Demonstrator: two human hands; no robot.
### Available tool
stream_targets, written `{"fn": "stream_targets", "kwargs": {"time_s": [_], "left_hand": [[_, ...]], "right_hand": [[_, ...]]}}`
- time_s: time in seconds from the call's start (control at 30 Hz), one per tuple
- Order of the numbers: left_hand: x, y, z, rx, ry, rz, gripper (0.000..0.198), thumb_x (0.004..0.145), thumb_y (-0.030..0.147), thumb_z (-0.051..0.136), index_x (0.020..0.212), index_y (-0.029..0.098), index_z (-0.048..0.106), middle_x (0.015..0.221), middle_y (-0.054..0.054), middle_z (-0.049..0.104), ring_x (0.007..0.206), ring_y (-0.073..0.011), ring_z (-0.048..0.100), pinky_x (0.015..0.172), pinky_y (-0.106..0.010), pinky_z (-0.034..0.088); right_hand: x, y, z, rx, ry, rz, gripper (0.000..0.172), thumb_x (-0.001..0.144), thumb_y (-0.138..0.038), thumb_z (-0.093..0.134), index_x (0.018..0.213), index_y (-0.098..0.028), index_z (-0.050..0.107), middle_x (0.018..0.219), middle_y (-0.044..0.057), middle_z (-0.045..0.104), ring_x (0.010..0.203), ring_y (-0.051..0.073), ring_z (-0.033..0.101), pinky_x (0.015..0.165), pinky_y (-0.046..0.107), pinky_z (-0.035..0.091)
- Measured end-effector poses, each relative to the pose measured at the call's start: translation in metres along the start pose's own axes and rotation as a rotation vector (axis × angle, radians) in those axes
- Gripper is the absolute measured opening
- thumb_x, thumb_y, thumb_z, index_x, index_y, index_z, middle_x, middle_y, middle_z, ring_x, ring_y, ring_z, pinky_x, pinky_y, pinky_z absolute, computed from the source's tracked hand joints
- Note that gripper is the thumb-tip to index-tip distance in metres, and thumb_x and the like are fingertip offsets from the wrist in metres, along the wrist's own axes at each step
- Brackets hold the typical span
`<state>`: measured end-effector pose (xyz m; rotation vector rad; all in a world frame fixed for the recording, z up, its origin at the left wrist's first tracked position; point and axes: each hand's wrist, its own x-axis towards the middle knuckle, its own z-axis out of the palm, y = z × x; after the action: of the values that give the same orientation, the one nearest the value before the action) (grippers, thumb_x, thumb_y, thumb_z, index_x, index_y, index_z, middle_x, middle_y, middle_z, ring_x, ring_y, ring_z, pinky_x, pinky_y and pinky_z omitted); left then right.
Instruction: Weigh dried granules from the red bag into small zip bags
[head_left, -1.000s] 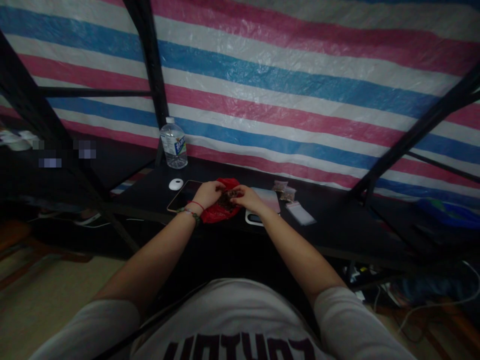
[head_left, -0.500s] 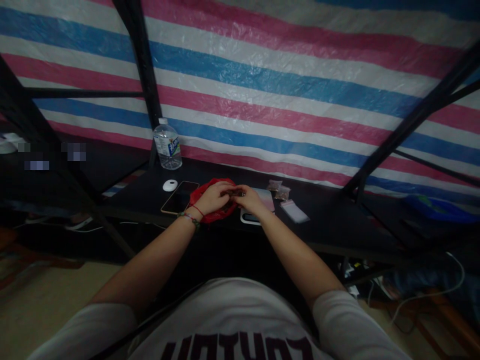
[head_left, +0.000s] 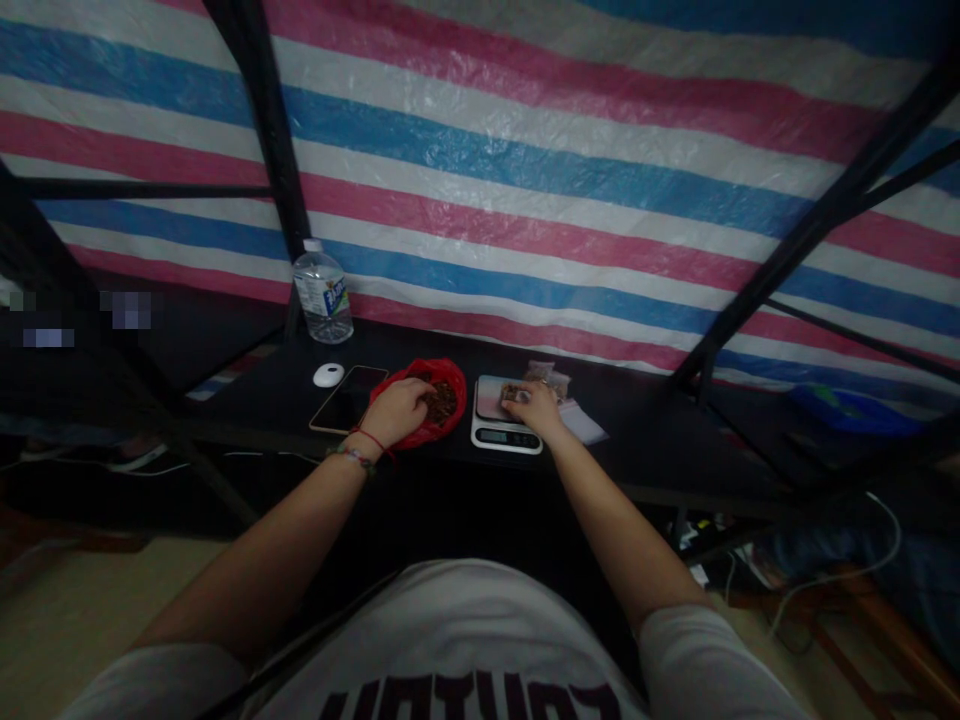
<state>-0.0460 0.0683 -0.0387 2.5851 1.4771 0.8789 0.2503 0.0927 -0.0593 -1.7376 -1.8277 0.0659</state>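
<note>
My left hand (head_left: 400,410) lies over the left side of a red plastic bag (head_left: 431,432). Its fingers are curled together against the brown bits (head_left: 444,402) inside; whether any are pinched is hidden. Above the plate of a white digital scale (head_left: 481,428), my right hand (head_left: 541,410) is closed on a small clear bag (head_left: 513,393) with brown contents. Whether that bag touches the plate, I cannot tell. Small filled bags (head_left: 546,374) lie just behind my right hand, and a stack of flat clear zip bags (head_left: 585,424) is beside it, partly covered by the wrist.
Left of the red bag lie a phone (head_left: 346,398) and a white rounded object (head_left: 328,375). A clear bottle (head_left: 322,292) stands behind them. Dark metal posts (head_left: 274,130) and a striped plastic sheet (head_left: 510,190) border the black tabletop (head_left: 645,440). Farther right is a blue item (head_left: 855,410).
My hands have moved apart. The right one went from the red bag to over the scale with the small clear bag; the left stayed at the red bag. The scale's display now shows.
</note>
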Motion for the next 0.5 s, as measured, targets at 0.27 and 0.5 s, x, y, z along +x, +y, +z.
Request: {"fn": "stream_targets", "kwargs": {"time_s": [0.27,0.5], "left_hand": [[-0.006,0.013,-0.005,0.079,0.1,-0.031,0.032,0.087,0.025,0.042,0.104,0.016,0.068,0.105,-0.009,0.071,0.097,-0.0231,0.063,0.091,-0.034,0.047],[-0.009,0.02,0.0,0.123,0.127,0.034,0.035,0.091,0.034,0.041,0.095,0.016,0.07,0.096,-0.009,0.072,0.091,-0.024,0.064,0.087,-0.036,0.047]], "right_hand": [[-0.025,0.052,-0.035,-0.279,-0.037,0.21,0.039,0.087,-0.04,0.049,0.113,-0.015,0.064,0.116,0.015,0.064,0.111,0.027,0.056,0.096,0.038,0.038],[-0.04,0.058,-0.04,-0.422,-0.237,0.275,0.038,0.09,-0.037,0.047,0.111,-0.01,0.065,0.109,0.02,0.066,0.101,0.025,0.063,0.083,0.032,0.045]]}}
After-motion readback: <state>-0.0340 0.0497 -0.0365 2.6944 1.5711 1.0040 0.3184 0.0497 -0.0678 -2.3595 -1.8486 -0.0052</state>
